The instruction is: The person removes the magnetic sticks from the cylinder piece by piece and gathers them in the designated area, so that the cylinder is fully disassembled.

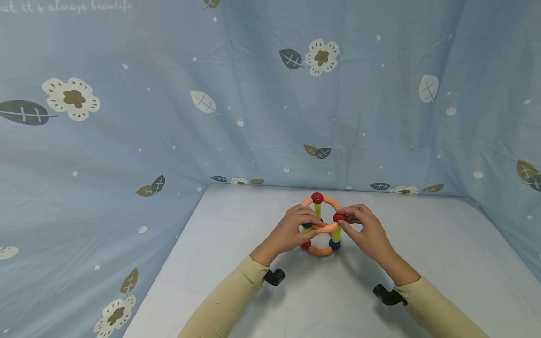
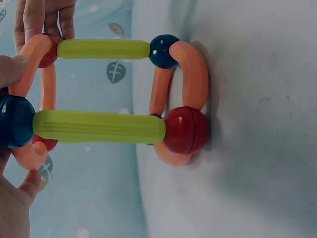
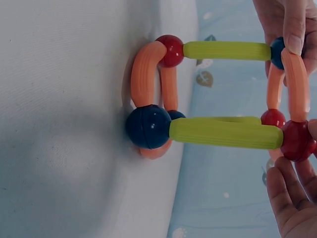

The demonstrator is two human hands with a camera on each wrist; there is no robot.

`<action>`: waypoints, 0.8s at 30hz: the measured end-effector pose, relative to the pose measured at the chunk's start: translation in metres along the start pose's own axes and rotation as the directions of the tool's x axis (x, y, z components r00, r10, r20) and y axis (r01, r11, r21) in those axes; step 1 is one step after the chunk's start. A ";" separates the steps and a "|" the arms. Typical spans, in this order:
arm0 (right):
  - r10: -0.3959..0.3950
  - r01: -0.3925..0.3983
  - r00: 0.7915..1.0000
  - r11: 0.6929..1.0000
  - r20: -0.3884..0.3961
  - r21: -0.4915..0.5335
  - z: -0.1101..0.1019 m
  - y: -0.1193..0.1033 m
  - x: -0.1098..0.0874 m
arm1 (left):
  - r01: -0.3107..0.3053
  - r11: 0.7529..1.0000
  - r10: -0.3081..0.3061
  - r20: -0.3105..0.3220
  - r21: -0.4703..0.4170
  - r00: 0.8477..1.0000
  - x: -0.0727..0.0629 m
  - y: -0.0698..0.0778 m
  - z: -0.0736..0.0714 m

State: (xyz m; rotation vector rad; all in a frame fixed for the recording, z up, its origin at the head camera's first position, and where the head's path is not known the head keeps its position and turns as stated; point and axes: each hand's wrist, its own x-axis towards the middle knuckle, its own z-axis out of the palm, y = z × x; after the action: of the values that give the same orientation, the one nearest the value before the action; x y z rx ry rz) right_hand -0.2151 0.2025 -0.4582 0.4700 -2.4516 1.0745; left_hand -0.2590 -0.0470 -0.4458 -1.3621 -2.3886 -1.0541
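My right hand [image 1: 367,232] pinches a red ball [image 1: 340,218] between thumb and fingers, right of centre in the lower half of the head view. My left hand [image 1: 291,231] grips narrowly too, just left of it, its thumb on the curved orange rod [image 1: 326,228] close to an upper blue ball [image 3: 278,52], which shows near the upper right of the right wrist view. Between my hands stands the thing they hold, a ball-and-rod frame, upright: an upper ring and a lower ring of orange pieces, joined by yellow-green rods [image 1: 336,234]. Another red ball [image 1: 317,198] tops the far side of the upper ring, clear of my fingers. Below, a dark blue ball [image 1: 335,245] sits under the ball in my right hand, and a lower red ball [image 2: 187,130], right of centre in the left wrist view, ends the nearest rod there. The lower ring rests on the white tabletop [image 1: 422,230], which fills the bottom middle of the head view. Further back along my arms, a black wrist mount [image 1: 274,277] shows by my left cuff and a second black mount [image 1: 388,295] by my right; pale yellow sleeves [image 1: 230,300] run off the bottom edge. Beyond, a blue cloth [image 1: 253,61] printed with flowers and leaves covers the top and left of the frame.
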 end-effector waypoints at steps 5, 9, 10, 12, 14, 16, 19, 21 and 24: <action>-0.007 0.007 1.000 1.000 -0.007 0.009 0.000 0.002 0.001 | -0.033 0.999 0.033 0.001 0.023 0.999 0.001 -0.002 0.001; -0.018 0.018 1.000 1.000 -0.010 0.019 0.001 0.002 0.001 | -0.043 0.999 0.043 -0.007 0.013 0.999 0.001 -0.003 0.001; -0.021 0.022 1.000 1.000 -0.012 0.022 0.001 0.002 0.001 | -0.044 0.999 0.044 -0.009 0.013 0.999 0.001 -0.003 0.001; -0.023 0.024 1.000 0.999 -0.013 0.024 0.001 0.002 0.001 | -0.046 0.999 0.046 -0.013 0.017 0.999 0.001 -0.003 0.002; -0.023 0.023 1.000 0.999 -0.013 0.025 0.000 0.002 0.001 | -0.047 0.999 0.047 -0.014 0.023 0.999 0.001 -0.003 0.002; -0.024 0.025 1.000 0.999 -0.014 0.023 0.000 0.002 0.001 | -0.050 0.998 0.051 -0.017 0.024 0.999 0.001 -0.004 0.002; -0.022 0.022 1.000 0.999 -0.013 0.023 0.001 0.002 0.001 | -0.045 0.999 0.045 -0.014 0.024 0.999 0.001 -0.004 0.003; -0.018 0.018 1.000 1.000 -0.011 0.024 0.001 0.003 0.002 | -0.032 0.999 0.033 -0.013 0.022 0.999 0.000 -0.004 0.003; -0.007 0.007 1.000 1.000 -0.008 0.027 0.001 0.003 0.002 | -0.009 1.000 0.009 -0.009 0.018 1.000 0.000 -0.004 0.004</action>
State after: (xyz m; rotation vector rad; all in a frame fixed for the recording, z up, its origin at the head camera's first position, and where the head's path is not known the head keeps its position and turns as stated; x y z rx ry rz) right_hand -0.2181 0.2034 -0.4600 0.4821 -2.4295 1.1059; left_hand -0.2613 -0.0462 -0.4506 -1.3582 -2.3776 -1.0312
